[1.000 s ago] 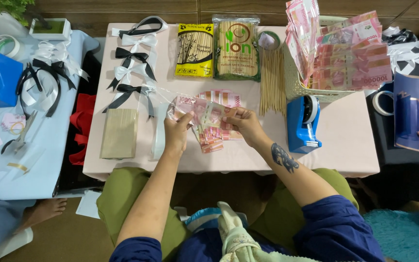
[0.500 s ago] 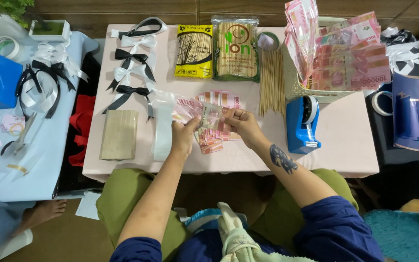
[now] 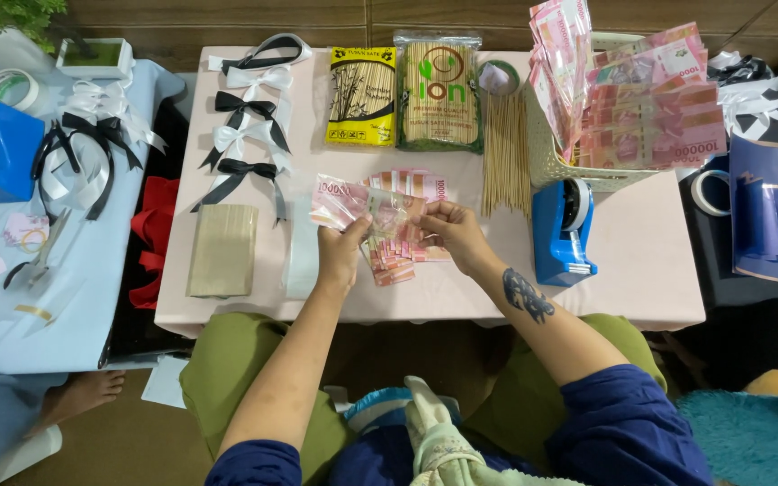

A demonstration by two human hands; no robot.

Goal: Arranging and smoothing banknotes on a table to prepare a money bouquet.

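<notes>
pink banknote [image 3: 346,200] lies crosswise at frame centre, long axis left-right; left hand [image 3: 342,254] pinches its left part, right hand [image 3: 450,232] pinches the right end.

Single head camera, looking steeply down, fairly close, over pink table [image 3: 641,279].

Two skewer packets [image 3: 402,88], two blue tape dispensers [image 3: 562,230], five ribbon bows [image 3: 245,108].

Both bare forearms reach forward and angle inward. The left hand [image 3: 342,254] has its fingers curled in a pinch, close beside the right hand [image 3: 450,232], likewise pinching; the right forearm bears a tattoo.
</notes>
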